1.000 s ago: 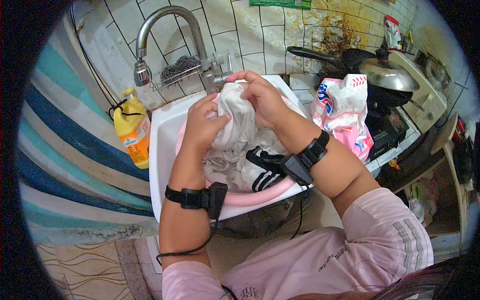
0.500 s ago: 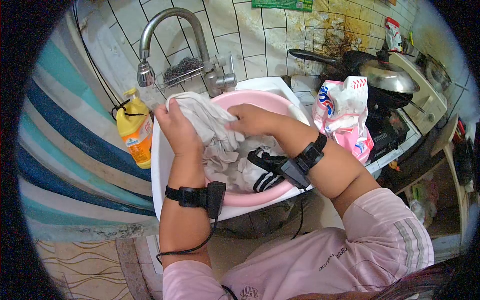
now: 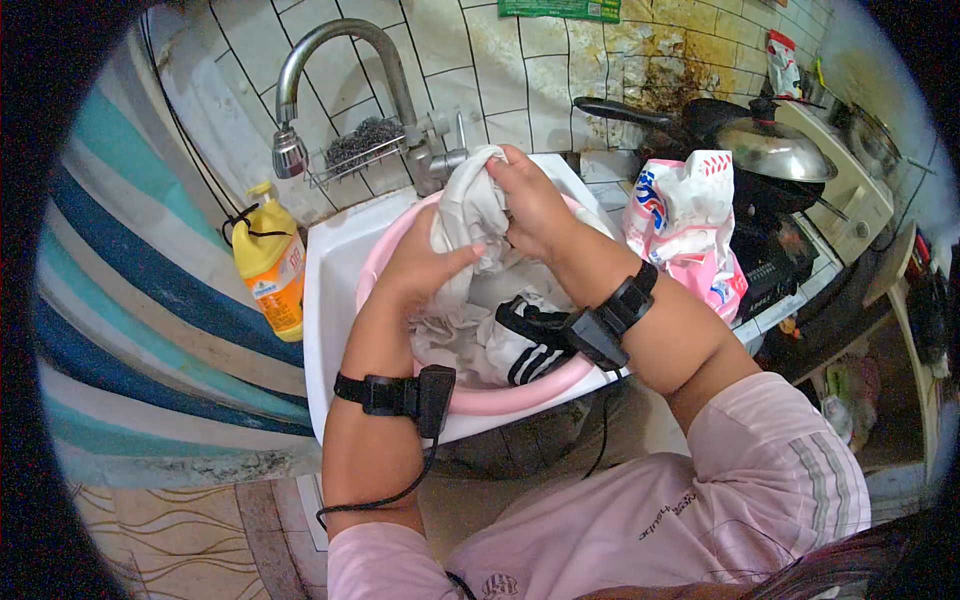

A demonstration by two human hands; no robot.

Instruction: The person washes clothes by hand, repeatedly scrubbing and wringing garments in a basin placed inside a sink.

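Wet white cloth [image 3: 468, 215], its garment type unclear, is bunched between my two hands above a pink basin [image 3: 470, 402]. My left hand [image 3: 425, 258] grips its left side, with the thumb across the front. At the upper right of the cloth, my right hand [image 3: 530, 200] is closed on it, some fingers hidden behind. The lower end of the cloth hangs into the basin. Below lies more wet white clothing, including a piece with black stripes [image 3: 525, 350]. The basin sits inside a white sink [image 3: 325, 270].
A metal faucet [image 3: 350, 30] arches behind the basin, near a wire rack holding a steel scourer [image 3: 365, 140]. To the left stands a yellow bottle [image 3: 272, 265]. A detergent bag [image 3: 685, 215] and a lidded pan [image 3: 775, 150] are at right.
The held cloth has moved to the right and gathered into a tighter bunch. My left hand has shifted right and down, while my right hand has risen to its top.
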